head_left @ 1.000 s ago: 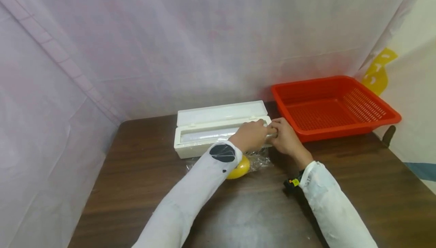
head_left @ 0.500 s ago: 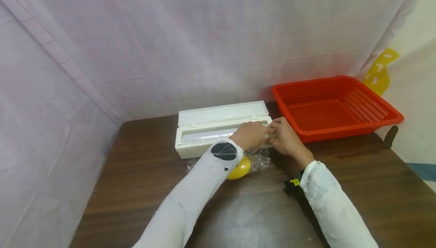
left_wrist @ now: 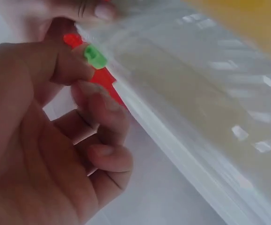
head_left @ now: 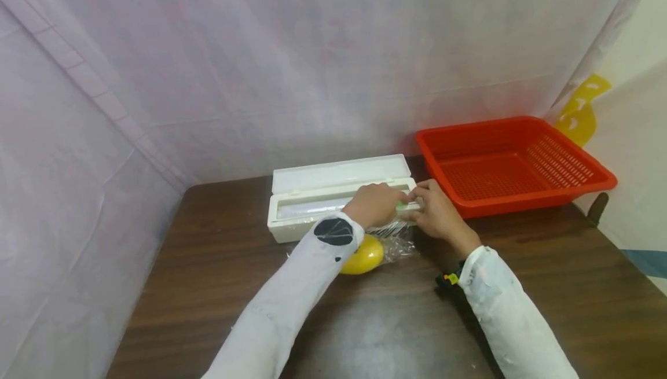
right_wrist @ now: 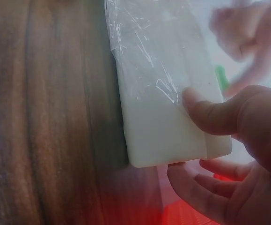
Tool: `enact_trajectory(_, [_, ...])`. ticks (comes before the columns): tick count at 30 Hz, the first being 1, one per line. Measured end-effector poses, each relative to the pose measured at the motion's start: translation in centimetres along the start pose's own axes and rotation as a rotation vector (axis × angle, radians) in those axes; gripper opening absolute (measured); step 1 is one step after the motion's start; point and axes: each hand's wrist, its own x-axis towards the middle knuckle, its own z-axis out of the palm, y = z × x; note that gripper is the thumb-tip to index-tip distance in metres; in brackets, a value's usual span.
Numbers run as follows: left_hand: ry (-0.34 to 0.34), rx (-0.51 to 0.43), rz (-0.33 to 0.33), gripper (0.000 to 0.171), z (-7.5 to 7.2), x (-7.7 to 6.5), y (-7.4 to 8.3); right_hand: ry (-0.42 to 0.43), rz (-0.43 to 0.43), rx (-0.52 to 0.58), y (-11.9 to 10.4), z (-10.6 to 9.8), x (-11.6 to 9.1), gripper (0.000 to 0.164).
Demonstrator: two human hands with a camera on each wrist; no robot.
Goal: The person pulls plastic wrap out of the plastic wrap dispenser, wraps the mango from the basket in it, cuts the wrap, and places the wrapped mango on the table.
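Observation:
A white cling film dispenser (head_left: 292,230) stands on the table with its lid (head_left: 341,174) raised and a pale roll (head_left: 312,208) inside. Clear film (right_wrist: 140,51) drapes over its front. My right hand (head_left: 438,211) grips the dispenser's right end, thumb on the edge and fingers around the end wall. My left hand (head_left: 374,204) is at the front edge with bent fingers, a fingertip right at a small green slide cutter (left_wrist: 96,57). In front lies a smooth yellow rounded thing (head_left: 365,256), partly hidden by the left sleeve, with crinkled film beside it.
A red plastic basket (head_left: 513,201) stands at the back right, close to the dispenser's right end. Pale sheeting (head_left: 323,66) hangs behind the table. The dark wooden tabletop (head_left: 208,275) extends to both sides and toward me.
My left hand has shifted left along the dispenser's front edge, away from the right hand, and the green slide cutter now shows between them. The right hand keeps its hold.

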Motion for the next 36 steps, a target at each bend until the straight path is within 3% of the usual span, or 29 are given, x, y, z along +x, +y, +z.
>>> enact_trajectory(6, [-0.054,-0.086,-0.037,0.056,0.2,-2.5,-1.8,-0.03,0.047,0.002,-0.3,0.0,0.1,0.03])
enact_trajectory(13, [-0.042,-0.155,-0.031,0.056,0.5,-2.9,-2.3,-0.032,0.075,0.014,-0.3,-0.1,0.0,0.027])
enact_trajectory(21, [0.047,-0.185,-0.033,0.045,1.0,-5.5,-5.8,-0.027,0.089,-0.018,-0.2,-0.1,0.3,0.031])
enact_trajectory(29, [0.112,-0.173,-0.109,0.03,1.8,-9.9,-8.9,-0.037,0.104,-0.017,0.1,-0.7,0.2,0.034])
enact_trajectory(33, [0.21,-0.168,-0.103,0.026,2.9,-12.1,-10.3,-0.05,0.114,-0.014,0.0,-0.4,-0.1,0.034])
enact_trajectory(36, [0.32,-0.178,-0.063,0.021,4.0,-13.3,-11.1,-0.055,0.118,-0.014,0.0,-0.1,-0.2,0.034])
